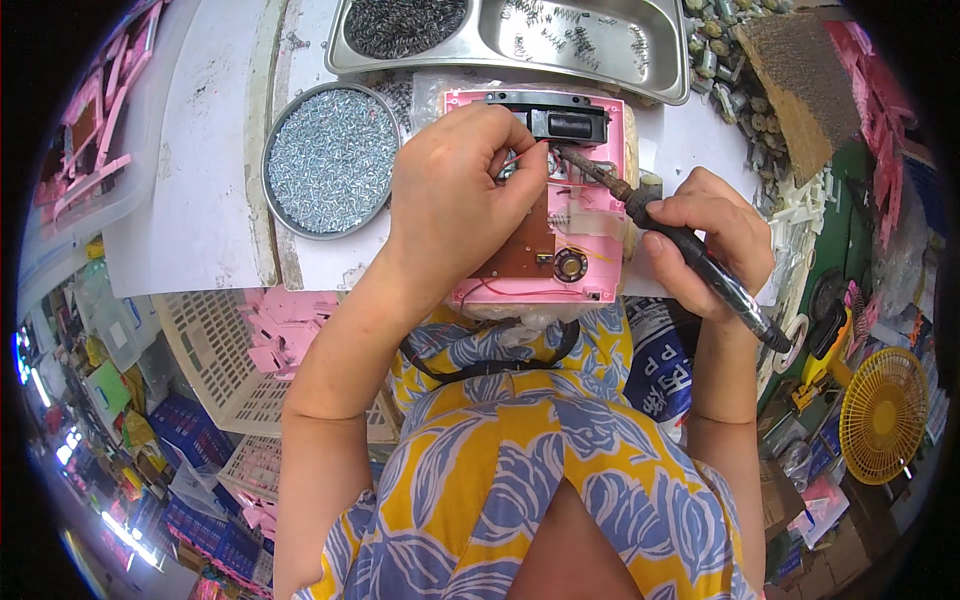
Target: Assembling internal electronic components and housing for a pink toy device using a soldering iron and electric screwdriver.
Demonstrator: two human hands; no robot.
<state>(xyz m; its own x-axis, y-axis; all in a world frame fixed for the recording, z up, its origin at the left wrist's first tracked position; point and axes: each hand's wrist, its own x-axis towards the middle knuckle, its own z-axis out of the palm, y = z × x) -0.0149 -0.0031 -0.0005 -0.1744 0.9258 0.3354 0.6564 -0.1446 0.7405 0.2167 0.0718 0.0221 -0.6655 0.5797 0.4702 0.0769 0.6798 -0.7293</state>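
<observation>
A pink plastic housing (612, 240) lies in front of me, with a brown circuit board (522, 252), a small round metal-rimmed part (570, 265) and a black plastic part (572, 126) at its far end. Over the housing's left side, my left hand (455, 190) pinches a thin red wire (514, 159) close to the black part. My right hand (715, 240) grips a soldering iron (690, 250) by its dark handle. The iron's tip points at the wire end beside my left fingertips; whether they touch, I cannot tell. My left hand partly hides the board.
A round dish (268, 170) full of small silver screws stands on the left. Behind the housing sits a metal tray (675, 80) with springs in its compartments. Small metal motors (712, 48) are heaped at the far right, by a cardboard piece (800, 90). Below left is a cream basket (205, 340).
</observation>
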